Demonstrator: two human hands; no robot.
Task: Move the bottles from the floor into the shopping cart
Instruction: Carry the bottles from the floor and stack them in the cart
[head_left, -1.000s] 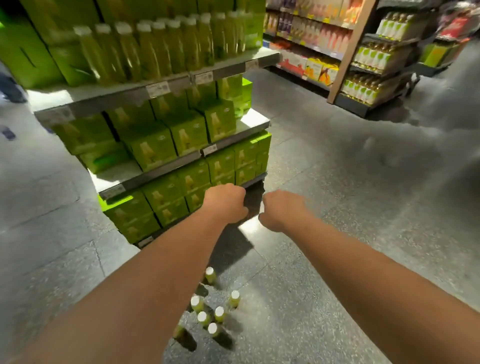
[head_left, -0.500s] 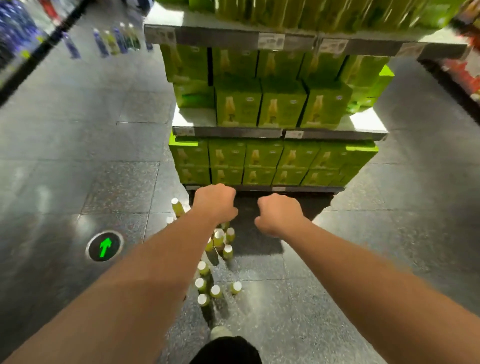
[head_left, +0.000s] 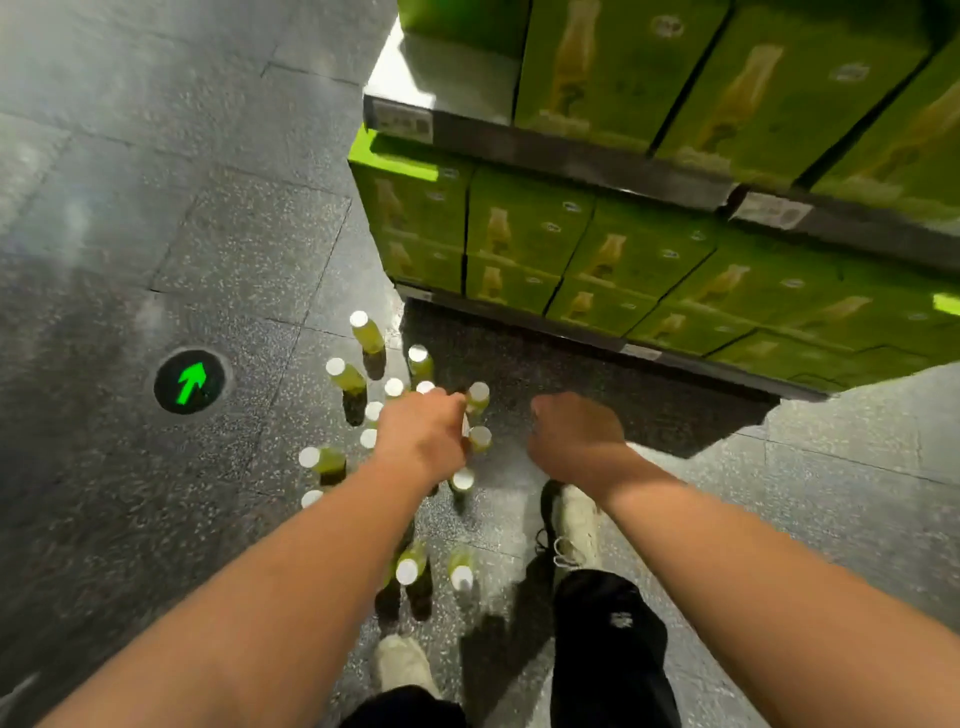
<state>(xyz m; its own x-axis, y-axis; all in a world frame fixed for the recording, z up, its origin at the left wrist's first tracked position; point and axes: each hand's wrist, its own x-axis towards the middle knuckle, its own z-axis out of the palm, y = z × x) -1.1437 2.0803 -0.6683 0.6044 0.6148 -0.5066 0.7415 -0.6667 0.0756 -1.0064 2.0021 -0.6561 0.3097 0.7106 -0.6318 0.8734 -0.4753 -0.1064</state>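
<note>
The floor (head_left: 130, 234) is dark stone tile with small pale specks. It is smooth and shiny, and light glares off it. The bottles (head_left: 368, 332) look like clear, smooth plastic with yellow-green drink inside. Their flat white caps (head_left: 335, 367) look smooth too. The green boxes (head_left: 524, 234) are printed card with a soft shine. The shelf (head_left: 571, 148) edge is dull grey metal with paper tags (head_left: 402, 120) on it. The shoes (head_left: 574, 525) look like pale, rough cloth. The trousers (head_left: 608, 639) are black matt cloth.
</note>
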